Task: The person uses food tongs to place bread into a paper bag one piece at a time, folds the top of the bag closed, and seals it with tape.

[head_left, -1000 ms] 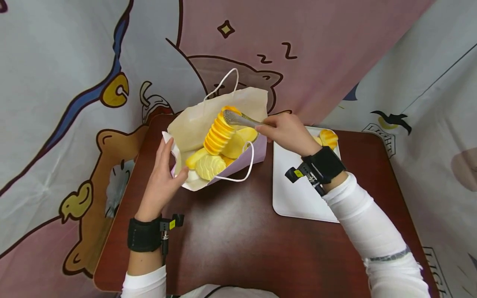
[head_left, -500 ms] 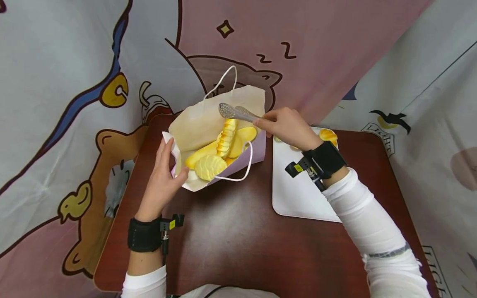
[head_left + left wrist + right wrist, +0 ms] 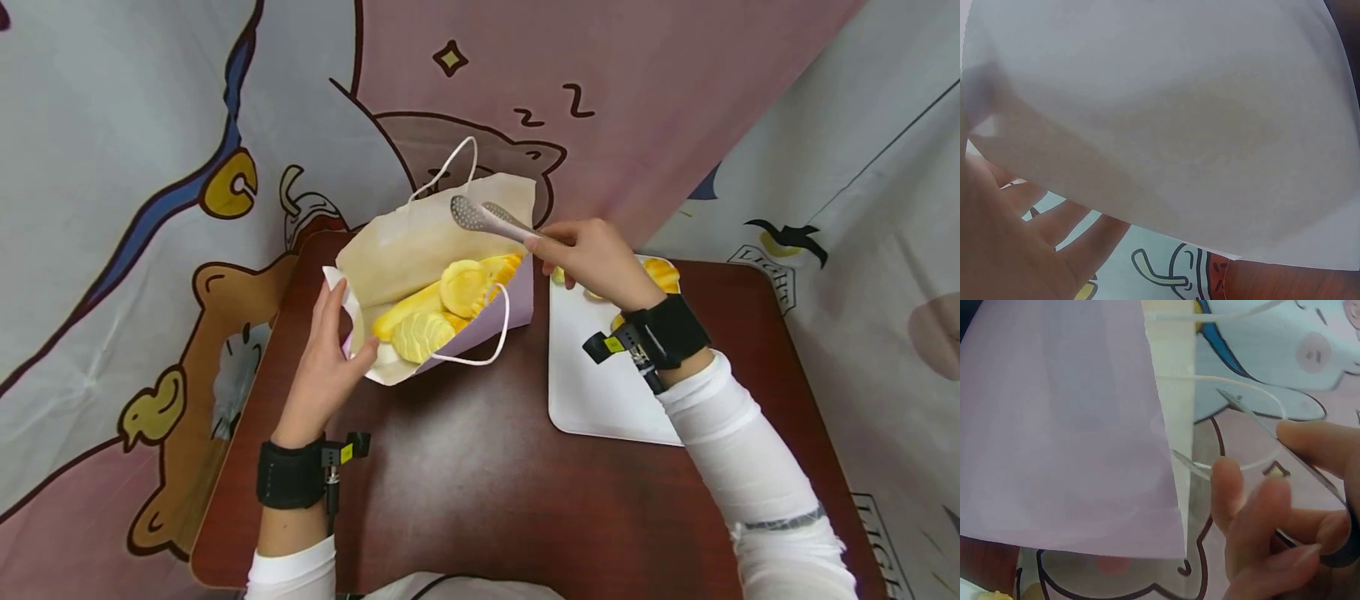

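My right hand [image 3: 592,258] pinches a pair of metal tongs [image 3: 480,218] above the right side of a lilac paper bag [image 3: 502,312]. Their perforated spoon-shaped ends stand apart, with nothing between them. The bag leans with its mouth facing me, its cream lining [image 3: 420,242] showing. Inside lie several yellow breads: a pale scored one [image 3: 422,336] in front, a long smooth one [image 3: 405,310] behind it, and a roll [image 3: 463,287] showing its round end. My left hand [image 3: 322,358] rests against the bag's left side, fingers straight and spread, thumb near the front rim.
A white tray [image 3: 600,375] lies to the right of the bag, with several breads [image 3: 662,273] at its far end, partly hidden by my right hand and wrist. White cord handles [image 3: 504,333] stick out from the bag. A printed cloth hangs behind the brown table [image 3: 450,483].
The tongs have opened and let go of the ridged roll, which has dropped and turned among the breads in the bag. The right hand has lifted slightly; the left hand stays put.
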The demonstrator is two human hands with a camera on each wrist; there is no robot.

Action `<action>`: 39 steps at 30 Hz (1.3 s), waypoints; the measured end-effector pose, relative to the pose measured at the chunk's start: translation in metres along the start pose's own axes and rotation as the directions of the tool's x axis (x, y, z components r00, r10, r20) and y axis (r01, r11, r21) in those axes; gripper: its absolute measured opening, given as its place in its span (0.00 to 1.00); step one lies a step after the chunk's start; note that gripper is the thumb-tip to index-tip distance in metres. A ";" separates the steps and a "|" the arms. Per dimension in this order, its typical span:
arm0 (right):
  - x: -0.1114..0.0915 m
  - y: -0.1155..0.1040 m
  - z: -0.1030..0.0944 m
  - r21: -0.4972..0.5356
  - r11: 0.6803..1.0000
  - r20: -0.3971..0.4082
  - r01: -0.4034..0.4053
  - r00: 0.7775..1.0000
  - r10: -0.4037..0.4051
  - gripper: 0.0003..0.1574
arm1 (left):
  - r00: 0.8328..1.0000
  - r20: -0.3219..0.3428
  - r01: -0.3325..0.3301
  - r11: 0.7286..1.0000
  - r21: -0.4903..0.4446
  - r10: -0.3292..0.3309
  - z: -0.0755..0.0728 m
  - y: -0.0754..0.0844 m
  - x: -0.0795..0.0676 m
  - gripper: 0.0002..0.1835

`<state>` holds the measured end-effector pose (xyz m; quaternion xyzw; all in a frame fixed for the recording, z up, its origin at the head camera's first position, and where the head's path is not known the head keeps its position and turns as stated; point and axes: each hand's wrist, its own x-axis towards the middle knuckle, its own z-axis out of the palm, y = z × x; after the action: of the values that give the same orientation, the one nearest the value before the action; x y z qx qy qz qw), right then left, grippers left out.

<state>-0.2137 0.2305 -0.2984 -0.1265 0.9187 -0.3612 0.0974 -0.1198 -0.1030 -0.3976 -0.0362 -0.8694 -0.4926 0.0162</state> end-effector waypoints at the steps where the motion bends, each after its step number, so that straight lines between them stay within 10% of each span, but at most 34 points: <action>1: -0.002 0.003 -0.001 0.020 1.000 -0.013 -0.007 1.000 0.007 0.28 | 1.000 0.001 -0.002 1.000 -0.001 0.002 0.000 0.000 0.000 0.46; 13: -0.035 0.046 -0.013 0.357 0.934 -0.186 -0.036 0.976 0.109 0.28 | 1.000 0.005 -0.004 1.000 -0.007 0.004 0.002 0.000 0.002 0.47; 27: -0.077 0.093 -0.011 0.400 0.909 -0.290 -0.117 0.925 0.247 0.28 | 1.000 0.007 -0.009 1.000 0.007 0.009 0.003 0.001 0.001 0.46; 39: -0.123 0.149 0.001 0.496 0.817 -0.278 -0.295 0.837 0.471 0.37 | 1.000 0.000 -0.020 0.999 0.029 0.020 0.004 0.000 0.002 0.46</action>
<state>-0.1212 0.3725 -0.3907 0.1641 0.8216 -0.5459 0.0111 -0.1214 -0.0990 -0.3995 -0.0448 -0.8760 -0.4798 0.0218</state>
